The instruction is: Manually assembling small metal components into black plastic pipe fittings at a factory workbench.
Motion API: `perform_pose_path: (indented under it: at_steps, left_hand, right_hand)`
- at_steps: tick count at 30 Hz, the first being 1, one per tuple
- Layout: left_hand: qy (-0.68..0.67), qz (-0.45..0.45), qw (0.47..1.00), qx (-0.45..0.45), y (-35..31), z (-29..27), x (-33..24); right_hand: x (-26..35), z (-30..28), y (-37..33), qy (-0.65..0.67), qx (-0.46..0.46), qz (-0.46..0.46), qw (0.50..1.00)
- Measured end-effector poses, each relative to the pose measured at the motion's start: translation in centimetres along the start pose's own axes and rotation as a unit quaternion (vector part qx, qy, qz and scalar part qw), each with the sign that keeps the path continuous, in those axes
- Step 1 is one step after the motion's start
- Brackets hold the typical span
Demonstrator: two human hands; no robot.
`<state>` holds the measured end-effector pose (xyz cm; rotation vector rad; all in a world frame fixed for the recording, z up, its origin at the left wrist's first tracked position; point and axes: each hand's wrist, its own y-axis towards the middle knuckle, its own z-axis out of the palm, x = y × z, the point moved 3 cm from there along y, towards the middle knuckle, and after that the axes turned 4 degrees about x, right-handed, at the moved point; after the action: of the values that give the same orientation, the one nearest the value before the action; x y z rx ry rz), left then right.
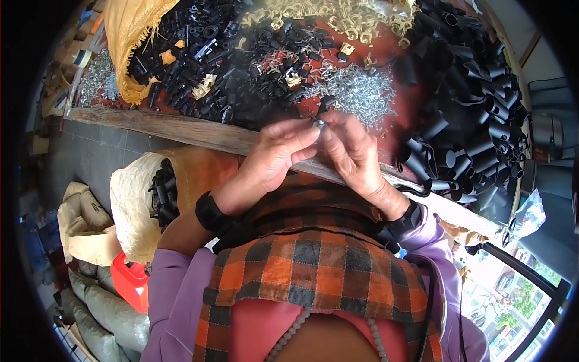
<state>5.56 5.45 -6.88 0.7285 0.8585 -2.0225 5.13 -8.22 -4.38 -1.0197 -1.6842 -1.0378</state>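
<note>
Over the table's near edge, my left hand (pixel 280 148) and my right hand (pixel 354 148) meet with their fingertips pinched together. Between them is a small silvery metal part (pixel 319 123), gripped from both sides. A small dark piece (pixel 325 104) shows just beyond the fingertips; I cannot tell whether it is joined to the metal part. Just past my right hand lies a heap of small shiny metal screws or pins (pixel 362 90). Black small parts mixed with bent metal clips (pixel 289 54) spread beyond my left hand.
Black tubular parts (pixel 482 102) are piled at the right. Pale yellow clips (pixel 338 13) lie at the back, a yellow woven sack (pixel 136 42) at the far left. A wooden rail (pixel 169 127) edges the table. Below left stand an open sack (pixel 132 199) and a red container (pixel 131 283).
</note>
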Motion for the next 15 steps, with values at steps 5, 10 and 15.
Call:
perform_pose_path:
  at_steps: [5,10,15]
  left_hand:
    - [0.017,-0.012,1.0,0.0,-0.1,0.1,0.0]
    - [0.001,-0.02,0.996,0.088,0.0,-0.1,0.2]
    - [0.024,-0.039,0.997,0.067,-0.2,0.6,-0.1]
  right_hand:
    - [-0.1,-0.3,-0.1,-0.039,-0.021,-0.026,0.999]
    - [-0.3,-0.7,0.0,-0.114,0.003,-0.13,0.985]
    - [0.5,-1.1,-0.1,-0.198,0.008,-0.169,0.966]
